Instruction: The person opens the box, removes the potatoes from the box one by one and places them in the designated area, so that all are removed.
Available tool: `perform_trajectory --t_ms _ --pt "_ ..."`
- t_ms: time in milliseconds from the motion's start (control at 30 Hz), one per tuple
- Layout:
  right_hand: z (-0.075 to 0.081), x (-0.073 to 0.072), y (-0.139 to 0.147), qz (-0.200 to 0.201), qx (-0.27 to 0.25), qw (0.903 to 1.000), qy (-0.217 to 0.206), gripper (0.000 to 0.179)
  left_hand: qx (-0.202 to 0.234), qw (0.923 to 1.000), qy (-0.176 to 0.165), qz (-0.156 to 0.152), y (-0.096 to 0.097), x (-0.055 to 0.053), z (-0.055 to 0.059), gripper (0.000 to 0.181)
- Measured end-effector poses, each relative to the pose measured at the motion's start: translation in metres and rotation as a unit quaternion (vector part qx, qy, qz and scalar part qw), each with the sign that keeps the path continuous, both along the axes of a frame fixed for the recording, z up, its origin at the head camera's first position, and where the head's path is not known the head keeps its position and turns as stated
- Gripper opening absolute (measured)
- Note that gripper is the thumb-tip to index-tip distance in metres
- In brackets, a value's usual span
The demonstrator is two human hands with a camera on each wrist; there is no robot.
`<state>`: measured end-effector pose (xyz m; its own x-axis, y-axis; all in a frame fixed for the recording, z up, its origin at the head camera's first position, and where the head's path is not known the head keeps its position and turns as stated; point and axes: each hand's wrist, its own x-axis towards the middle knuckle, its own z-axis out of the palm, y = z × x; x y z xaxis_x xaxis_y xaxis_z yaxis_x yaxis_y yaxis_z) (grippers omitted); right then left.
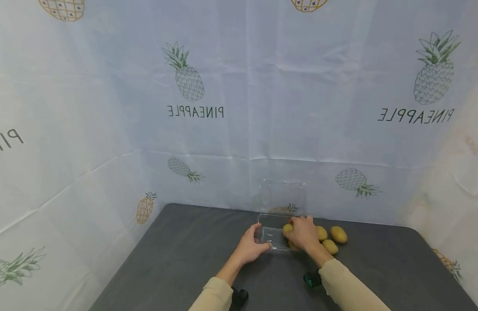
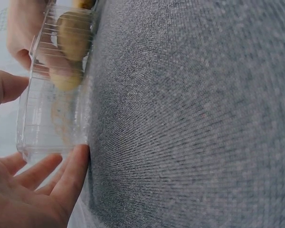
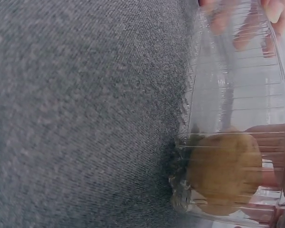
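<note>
A clear plastic clamshell box (image 1: 270, 235) sits near the table's back edge, its lid (image 1: 282, 192) standing up behind it. My left hand (image 1: 251, 246) grips the box's near left corner, thumb at the front rim and fingers along the left side. My right hand (image 1: 302, 233) reaches into the right part of the box and holds a yellowish potato (image 1: 287, 229) at its fingertips. In the right wrist view another potato (image 3: 223, 173) shows through the front wall, with right-hand fingers behind it. The right palm is hidden.
Several more potatoes (image 1: 338, 234) lie on the dark grey table (image 1: 192, 246) just right of the box. A pineapple-print cloth (image 1: 231, 134) hangs close behind the table and at both sides. Black wrist devices (image 1: 240, 297) sit under both forearms.
</note>
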<state>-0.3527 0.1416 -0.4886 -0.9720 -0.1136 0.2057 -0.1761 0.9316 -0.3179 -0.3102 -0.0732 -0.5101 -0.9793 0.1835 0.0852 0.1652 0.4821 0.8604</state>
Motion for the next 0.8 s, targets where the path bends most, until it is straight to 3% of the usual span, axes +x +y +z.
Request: perform_trajectory --t_ms 333,600,800 --pt "-0.004 0.003 0.002 0.009 0.0 0.9998 0.017 0.043 -0.001 1.0 0.005 0.007 0.0 0.001 0.0 0.078" --pt "0.004 0.007 0.011 0.034 -0.095 0.9945 0.026 0.043 0.006 1.0 -0.005 0.002 0.001 0.001 0.0 0.079" --pt "0.014 0.014 0.02 0.06 -0.129 0.9897 0.015 0.044 0.006 1.0 0.001 0.002 0.0 -0.001 0.001 0.08"
